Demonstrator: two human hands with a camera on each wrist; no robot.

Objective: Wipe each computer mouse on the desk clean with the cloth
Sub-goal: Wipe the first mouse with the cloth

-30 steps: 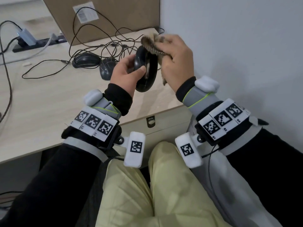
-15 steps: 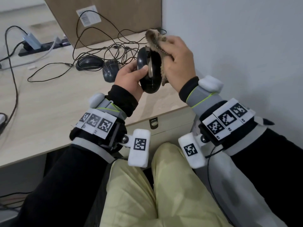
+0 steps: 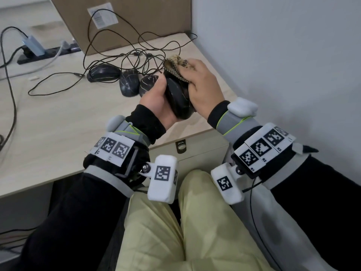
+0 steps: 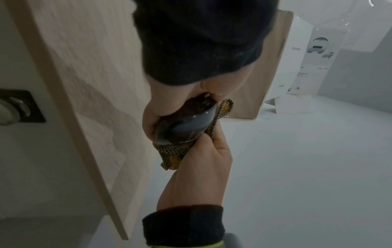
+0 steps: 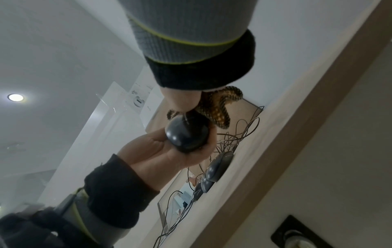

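Note:
My left hand [image 3: 158, 98] grips a glossy black mouse [image 3: 178, 98] on its edge above the desk's front right corner. My right hand [image 3: 203, 85] holds a brown checked cloth [image 3: 175, 65] bunched against the mouse's far side. In the left wrist view the cloth [image 4: 171, 151] wraps under the mouse [image 4: 186, 129]. In the right wrist view the mouse [image 5: 186, 134] sits in the left palm with the cloth [image 5: 218, 107] behind it. Three more dark mice lie on the desk just left of my hands: [image 3: 103, 73], [image 3: 129, 82], [image 3: 147, 84].
Tangled black cables [image 3: 136, 53] lie behind the mice, in front of a cardboard box [image 3: 125, 18]. A power strip [image 3: 43, 53] sits at the back left. The wooden desk [image 3: 58, 124] meets a white wall [image 3: 283, 55] on the right. A drawer lock [image 3: 180, 146] is below the edge.
Both hands have dropped lower toward the desk with the mouse. The right hand has slid the cloth down along the mouse. A third mouse on the desk has come into view.

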